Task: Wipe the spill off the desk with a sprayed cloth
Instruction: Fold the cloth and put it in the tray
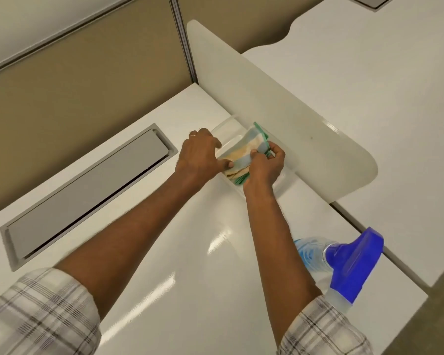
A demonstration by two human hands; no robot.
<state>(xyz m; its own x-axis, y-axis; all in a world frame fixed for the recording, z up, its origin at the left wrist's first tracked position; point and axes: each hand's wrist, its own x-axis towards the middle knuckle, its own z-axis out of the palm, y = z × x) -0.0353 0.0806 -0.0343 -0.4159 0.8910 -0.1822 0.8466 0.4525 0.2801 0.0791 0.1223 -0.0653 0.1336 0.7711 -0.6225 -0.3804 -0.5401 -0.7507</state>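
Note:
A clear zip bag (251, 146) with a green seal holds folded cloths, yellow and green, and rests in a clear plastic tray (228, 128) on the white desk (185, 239) beside the divider. My left hand (203, 155) grips the bag's left side, thumb pressed on it. At the green seal on the right, my right hand (265, 163) pinches the bag. A spray bottle (344, 262) with a blue trigger head stands near the desk's right edge, close to my right forearm. I see no spill on the desk.
A grey cable flap (87, 193) is set into the desk at the left. A white rounded divider panel (280, 111) stands to the right of the tray. Tan partition walls (75, 85) close off the back. Another white desk (395, 85) lies beyond the divider.

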